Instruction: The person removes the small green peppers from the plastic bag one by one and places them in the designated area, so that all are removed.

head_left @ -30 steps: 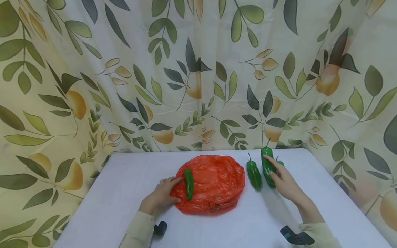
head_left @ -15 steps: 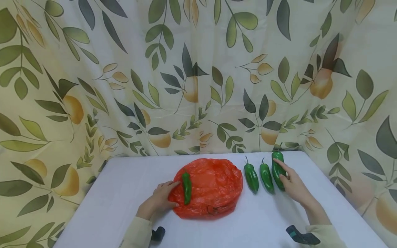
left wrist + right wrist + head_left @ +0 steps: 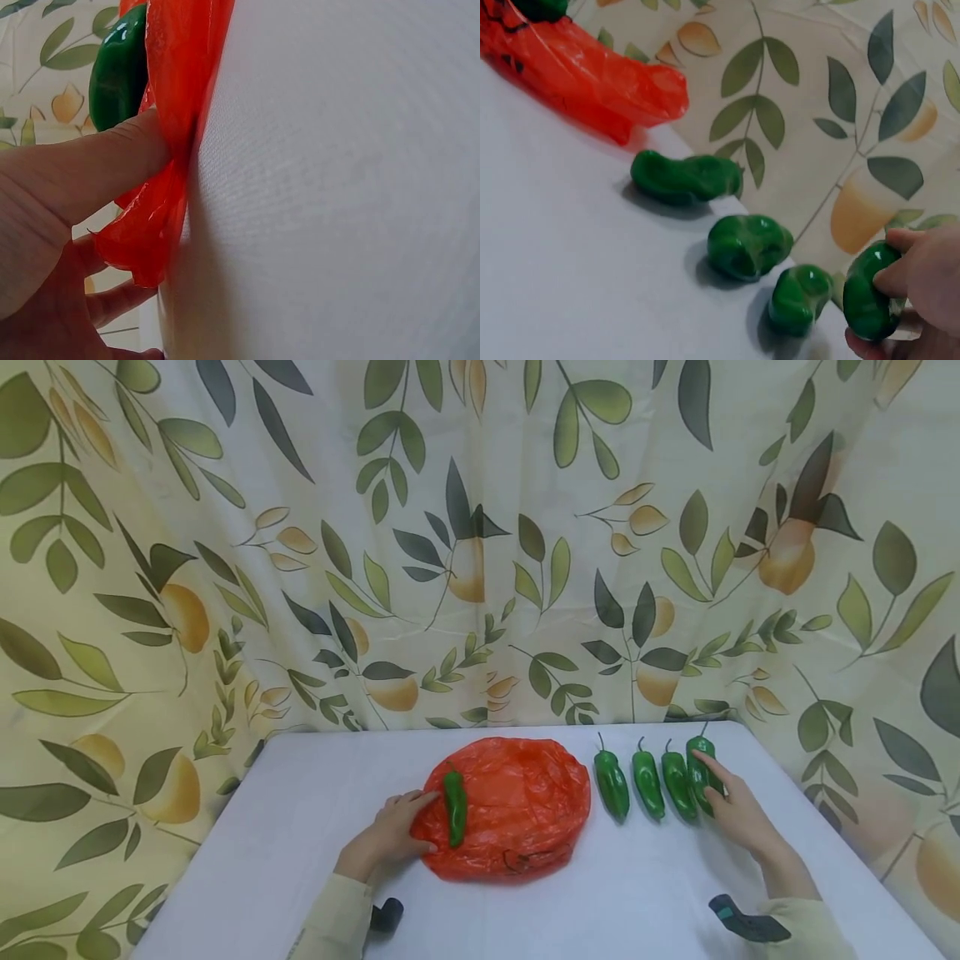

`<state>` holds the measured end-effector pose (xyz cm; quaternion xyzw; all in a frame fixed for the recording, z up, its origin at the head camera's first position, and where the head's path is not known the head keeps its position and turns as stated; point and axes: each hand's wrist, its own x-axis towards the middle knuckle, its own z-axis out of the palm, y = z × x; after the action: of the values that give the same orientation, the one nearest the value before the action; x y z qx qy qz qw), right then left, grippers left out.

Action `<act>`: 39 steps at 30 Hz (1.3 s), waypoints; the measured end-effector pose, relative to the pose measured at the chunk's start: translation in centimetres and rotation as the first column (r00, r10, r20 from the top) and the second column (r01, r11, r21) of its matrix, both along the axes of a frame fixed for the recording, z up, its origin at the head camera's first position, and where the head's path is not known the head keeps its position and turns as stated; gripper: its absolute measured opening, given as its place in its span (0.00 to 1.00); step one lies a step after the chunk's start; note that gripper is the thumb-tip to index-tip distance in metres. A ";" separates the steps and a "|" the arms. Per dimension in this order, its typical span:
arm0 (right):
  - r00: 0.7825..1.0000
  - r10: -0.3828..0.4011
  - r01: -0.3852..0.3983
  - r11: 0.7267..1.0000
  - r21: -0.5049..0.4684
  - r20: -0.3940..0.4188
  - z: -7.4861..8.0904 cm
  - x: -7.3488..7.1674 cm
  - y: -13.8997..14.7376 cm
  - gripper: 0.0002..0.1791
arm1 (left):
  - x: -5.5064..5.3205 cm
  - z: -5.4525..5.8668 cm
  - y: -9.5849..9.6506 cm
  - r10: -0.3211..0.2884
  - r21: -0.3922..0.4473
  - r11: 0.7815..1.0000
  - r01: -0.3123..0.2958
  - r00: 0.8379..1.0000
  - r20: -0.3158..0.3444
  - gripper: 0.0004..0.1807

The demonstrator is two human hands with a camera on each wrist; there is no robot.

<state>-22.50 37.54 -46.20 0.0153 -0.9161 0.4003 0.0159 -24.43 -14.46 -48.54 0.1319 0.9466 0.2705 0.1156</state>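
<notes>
Right hand (image 3: 738, 814), right of frame: fingers grasping a green pepper (image 3: 702, 766) to the palm's upper left, long axis up the frame, stem uppermost, immediately right of three loose peppers (image 3: 647, 785). Left hand (image 3: 390, 833), well apart, pinches the left edge of the red plastic bag (image 3: 525, 802), beside a fifth pepper (image 3: 455, 810) on top.

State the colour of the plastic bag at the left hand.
Orange-red; the plastic bag shows best in the head view.
</notes>
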 end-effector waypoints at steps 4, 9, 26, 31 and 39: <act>1.000 -0.024 0.023 0.998 0.058 0.020 -0.8 0.1 1.5 0.34 | 0.1 -0.3 0.1 -0.001 -0.003 1.000 0.001 1.000 0.011 0.44; 1.000 -0.014 0.012 0.998 0.055 0.026 -1.7 -0.1 2.4 0.34 | 0.3 -0.2 0.3 0.004 -0.007 1.000 -0.004 1.000 0.008 0.44; 0.991 -0.099 0.113 0.980 0.162 -0.090 -2.9 -0.3 1.9 0.31 | 0.0 0.2 0.1 -0.007 -0.008 1.000 0.007 1.000 0.002 0.44; 0.987 -0.121 0.137 0.977 0.164 -0.106 -2.8 -1.0 1.9 0.29 | -0.3 0.1 0.0 0.011 -0.011 1.000 -0.010 1.000 0.004 0.44; 0.985 -0.171 0.165 0.974 0.157 0.023 -2.5 -0.8 1.6 0.30 | -0.2 -0.3 -0.4 0.003 -0.007 1.000 -0.003 1.000 0.002 0.44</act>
<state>-23.31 39.18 -48.68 -0.0685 -0.9426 0.3254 0.0316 -24.67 -14.85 -48.81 0.1299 0.9476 0.2676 0.1165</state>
